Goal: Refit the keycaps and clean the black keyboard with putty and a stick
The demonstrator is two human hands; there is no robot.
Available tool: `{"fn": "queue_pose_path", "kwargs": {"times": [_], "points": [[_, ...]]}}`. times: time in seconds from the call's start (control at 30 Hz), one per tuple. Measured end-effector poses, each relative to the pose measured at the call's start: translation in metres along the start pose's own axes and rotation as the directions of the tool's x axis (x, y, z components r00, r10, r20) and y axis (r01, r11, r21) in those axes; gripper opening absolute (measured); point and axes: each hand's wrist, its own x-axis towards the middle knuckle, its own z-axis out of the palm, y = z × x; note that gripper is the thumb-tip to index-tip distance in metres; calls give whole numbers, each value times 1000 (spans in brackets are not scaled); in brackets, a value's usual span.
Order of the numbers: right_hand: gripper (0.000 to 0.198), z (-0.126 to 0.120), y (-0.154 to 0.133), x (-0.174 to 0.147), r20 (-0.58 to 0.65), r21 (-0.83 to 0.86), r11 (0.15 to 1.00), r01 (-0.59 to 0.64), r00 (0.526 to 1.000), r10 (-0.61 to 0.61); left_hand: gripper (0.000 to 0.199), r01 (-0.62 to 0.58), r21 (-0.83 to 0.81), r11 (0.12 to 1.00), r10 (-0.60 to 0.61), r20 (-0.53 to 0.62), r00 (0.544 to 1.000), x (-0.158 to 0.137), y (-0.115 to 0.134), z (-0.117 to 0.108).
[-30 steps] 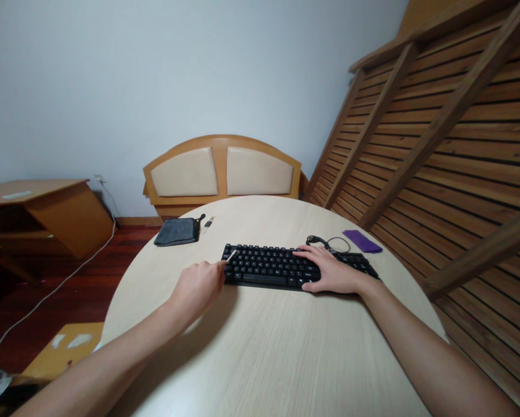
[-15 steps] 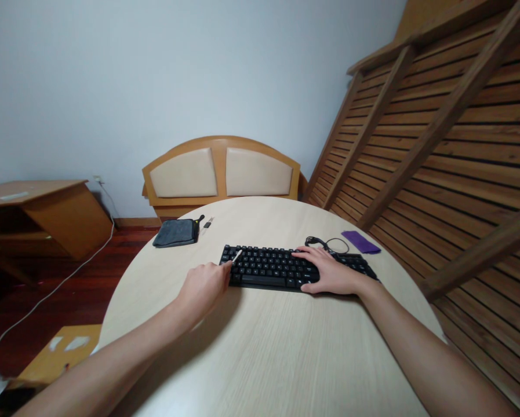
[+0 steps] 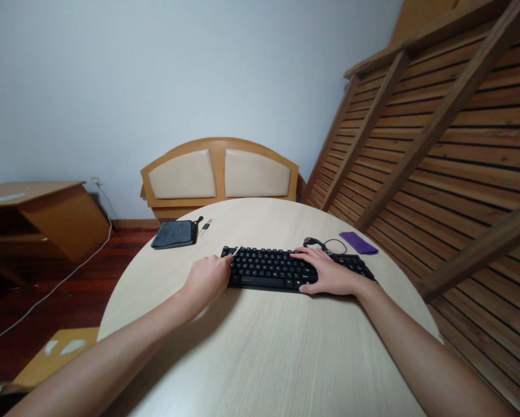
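Note:
A black keyboard (image 3: 264, 271) lies on the round pale table. My left hand (image 3: 210, 277) is closed in a pinch at the keyboard's left end. From its fingertips a thin white cotton swab (image 3: 237, 251) points up and to the right, over the upper left keys. My right hand (image 3: 327, 273) spans the keyboard right of its middle, thumb at the near edge and fingers reaching to the far edge, gripping it across. Some keys beneath that palm are hidden.
Left on the table (image 3: 260, 347) lies a dark grey folded cloth (image 3: 173, 234), with a small black item (image 3: 206, 225) near it. A coiled black cable (image 3: 316, 242) and a purple cloth (image 3: 358, 242) lie behind the keyboard. A wooden slatted frame (image 3: 451, 168) leans at the right.
My left hand and the cotton swab have shifted slightly up and left over the keys. My right hand stays in place on the keyboard. The whole view has tilted a little.

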Motion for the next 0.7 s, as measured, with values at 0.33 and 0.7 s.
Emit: {"fn": "queue_pose_path", "kwargs": {"times": [0.33, 0.7], "points": [[92, 0, 0, -1, -1, -1, 1000, -8, 1000, 8, 41, -48, -15, 999, 47, -51, 998, 6, 4, 1], [91, -1, -2, 0, 3, -10, 1000, -6, 1000, 6, 38, -49, -75, 996, 47, -27, 999, -19, -1, 3]]}}
